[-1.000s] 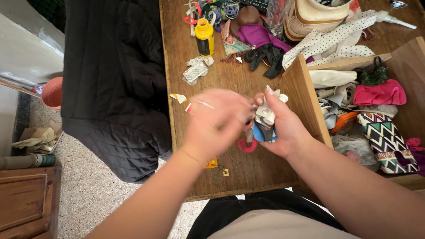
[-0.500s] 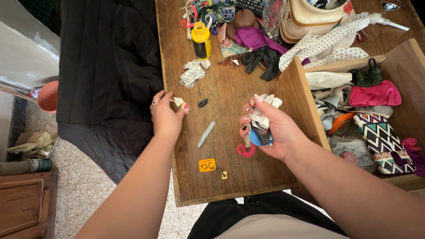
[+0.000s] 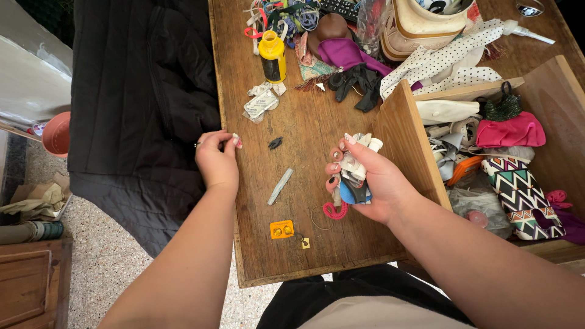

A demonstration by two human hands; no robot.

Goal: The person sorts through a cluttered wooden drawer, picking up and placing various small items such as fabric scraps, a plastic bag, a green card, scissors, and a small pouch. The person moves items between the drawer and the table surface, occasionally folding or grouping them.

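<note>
In the head view, the right hand is closing around a bundle of small odds and ends: white and clear plastic bits, something blue at the bottom, and a pink coiled hair tie dangling below the palm. The fingers are curling tightly, so the bundle is sitting above the wooden tabletop, just beside the wall of the open wooden drawer.

The left hand is hovering at the table's left edge, next to the black quilted jacket, with fingertips pinched together; whether anything is between them I cannot tell.

Loose pieces are lying between the hands: a small dark clip, a pale flat stick and an orange tag.

To gather well, I judge the right hand should be keeping its fingers wrapped low so the slippery pieces are not sliding out, with the hair tie tucked in.
</note>
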